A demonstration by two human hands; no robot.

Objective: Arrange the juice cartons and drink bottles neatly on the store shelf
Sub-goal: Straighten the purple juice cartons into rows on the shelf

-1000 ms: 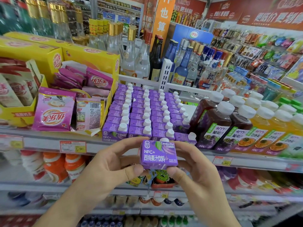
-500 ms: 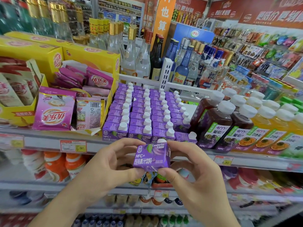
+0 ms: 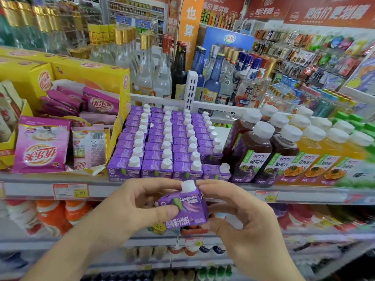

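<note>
A small purple juice carton (image 3: 185,211) with a white cap is held in front of the shelf edge, tilted so its cap points up and away. My left hand (image 3: 134,207) grips its left side with the thumb on the front face. My right hand (image 3: 241,218) pinches its right side and top corner. On the shelf (image 3: 30,187) behind stand several rows of the same purple cartons (image 3: 162,142). The rightmost row is shorter, and its front carton (image 3: 216,171) stands a little apart. Right of them stand dark grape juice bottles (image 3: 251,151) and orange juice bottles (image 3: 316,159).
A yellow display box (image 3: 119,94) with pink sachets (image 3: 40,147) stands left of the cartons. Glass liquor bottles (image 3: 211,82) fill the space behind a white divider rail (image 3: 162,100). Lower shelves hold more drinks. Price tags (image 3: 71,191) line the shelf front.
The carton in both hands has dropped lower and tipped from face-on to cap-up, tilted away. Both hands moved down with it.
</note>
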